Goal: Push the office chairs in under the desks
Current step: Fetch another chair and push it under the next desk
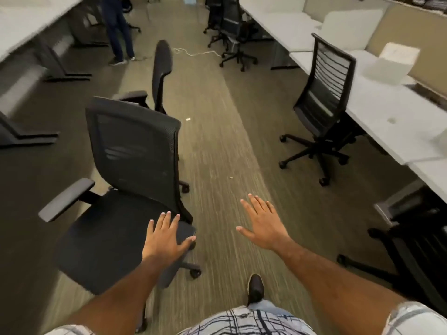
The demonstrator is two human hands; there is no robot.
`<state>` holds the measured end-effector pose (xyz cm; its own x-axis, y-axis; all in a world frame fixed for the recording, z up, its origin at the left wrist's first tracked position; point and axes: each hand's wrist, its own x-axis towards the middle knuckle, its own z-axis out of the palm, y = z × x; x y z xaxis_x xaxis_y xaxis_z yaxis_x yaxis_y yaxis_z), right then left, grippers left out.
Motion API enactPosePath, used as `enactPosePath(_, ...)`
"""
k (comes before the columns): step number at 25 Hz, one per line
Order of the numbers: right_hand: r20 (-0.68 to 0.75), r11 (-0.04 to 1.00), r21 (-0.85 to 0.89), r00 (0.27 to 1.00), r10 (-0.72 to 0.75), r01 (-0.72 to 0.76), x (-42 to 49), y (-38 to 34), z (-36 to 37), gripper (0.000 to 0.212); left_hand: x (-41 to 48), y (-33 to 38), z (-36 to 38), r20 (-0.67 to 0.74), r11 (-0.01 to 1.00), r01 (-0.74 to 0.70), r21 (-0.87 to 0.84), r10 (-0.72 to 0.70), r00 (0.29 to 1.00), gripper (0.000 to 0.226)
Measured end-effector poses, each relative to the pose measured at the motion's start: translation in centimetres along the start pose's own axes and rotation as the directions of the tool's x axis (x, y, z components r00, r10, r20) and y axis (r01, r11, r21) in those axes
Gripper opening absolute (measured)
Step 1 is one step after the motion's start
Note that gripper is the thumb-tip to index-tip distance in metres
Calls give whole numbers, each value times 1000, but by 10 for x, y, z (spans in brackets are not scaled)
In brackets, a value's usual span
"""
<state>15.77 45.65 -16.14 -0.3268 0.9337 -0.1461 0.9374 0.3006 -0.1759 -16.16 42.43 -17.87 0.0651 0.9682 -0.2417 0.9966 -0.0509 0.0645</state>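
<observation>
A black mesh office chair (135, 151) stands in the aisle at my left, seat facing left, away from the left desks (21, 22). My left hand (167, 235) lies flat with straight fingers on its near armrest. My right hand (263, 223) hovers open over the carpet, touching nothing. A second black chair (160, 68) stands behind the first, out in the aisle. At the right, a slat-backed chair (331, 93) sits against the white right desk (387, 117), its base out from under it.
A person in dark trousers (118, 27) stands far up the aisle by the left desks. More chairs (232, 27) stand at the far right desks. A white cable (198, 53) lies on the carpet. Another dark chair (416, 238) is at the right edge. A white box (391, 61) rests on the right desk.
</observation>
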Motion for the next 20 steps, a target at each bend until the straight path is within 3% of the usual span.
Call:
enactPosePath(3, 14, 992, -10, 992, -125, 125, 62, 40, -28, 87, 37, 15, -16, 19, 989, 140, -51, -139, 990, 97)
enactPosePath(9, 58, 912, -55, 913, -403, 406, 202, 66, -99, 84, 98, 10, -49, -79, 840, 457, -293, -497, 864, 107)
enactPosePath(16, 3, 790, -57, 792, -611, 610, 352, 11, -147, 81, 182, -41, -83, -133, 679, 641, -359, -716, 685, 108)
enactPosePath(20, -39, 709, -68, 709, -704, 702, 427, -21, -177, 75, 241, -56, -129, -139, 569, 609, -553, -784, 605, 108)
